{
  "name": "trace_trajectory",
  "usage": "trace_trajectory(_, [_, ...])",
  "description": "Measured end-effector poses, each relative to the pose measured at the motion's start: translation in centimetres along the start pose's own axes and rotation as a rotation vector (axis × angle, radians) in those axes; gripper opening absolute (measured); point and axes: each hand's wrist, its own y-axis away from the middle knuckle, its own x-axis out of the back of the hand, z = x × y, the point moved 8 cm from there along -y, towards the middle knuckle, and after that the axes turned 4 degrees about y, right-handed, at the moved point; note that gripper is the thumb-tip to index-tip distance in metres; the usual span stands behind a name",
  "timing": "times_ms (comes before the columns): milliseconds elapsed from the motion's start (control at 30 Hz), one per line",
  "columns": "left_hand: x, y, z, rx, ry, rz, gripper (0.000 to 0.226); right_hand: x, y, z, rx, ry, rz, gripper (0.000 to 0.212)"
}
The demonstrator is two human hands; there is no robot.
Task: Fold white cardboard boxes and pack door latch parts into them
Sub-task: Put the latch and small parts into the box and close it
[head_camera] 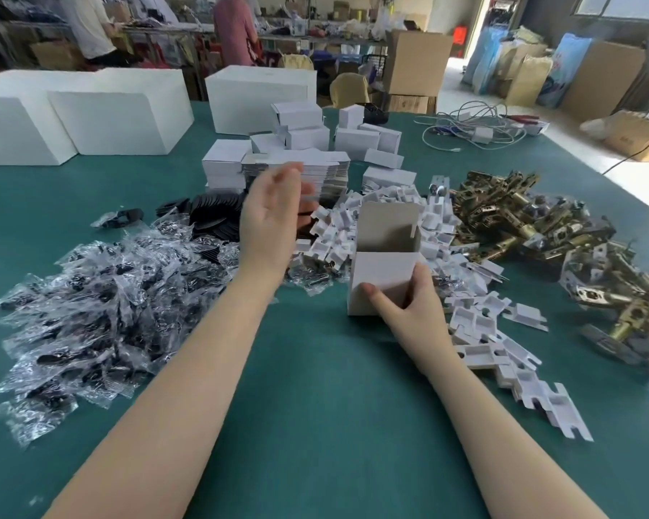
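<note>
Writing is nowhere legible. Right grip (pixel 401 305) pinches the open white box (pixel 384 264) standing on the green table (pixel 315 387); left grip (pixel 274 215) hovers apart, fingers relaxed, holding nothing.

Parts-strewn green table (pixel 334 387)
</note>
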Motion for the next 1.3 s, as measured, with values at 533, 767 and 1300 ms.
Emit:
trace_trajectory(533, [6.5, -8.7, -9.0, 0.135, -1.937, -0.560, 0.032, -0.1, 0.3, -0.2, -0.022, -0.026, -0.048, 0.047])
trace_trajectory(767, [7.0, -9.6, -7.3, 0.064, -2.025, -0.447, 0.025, -0.2, 0.2, -0.1, -0.030, -0.050, -0.057, 0.046])
trace_trajectory(1300, [7.1, -10.1, -7.7, 0.234, -1.867, -0.533, 0.026, -0.3, 0.0, 0.1, -0.037, -0.068, -0.059, 0.047])
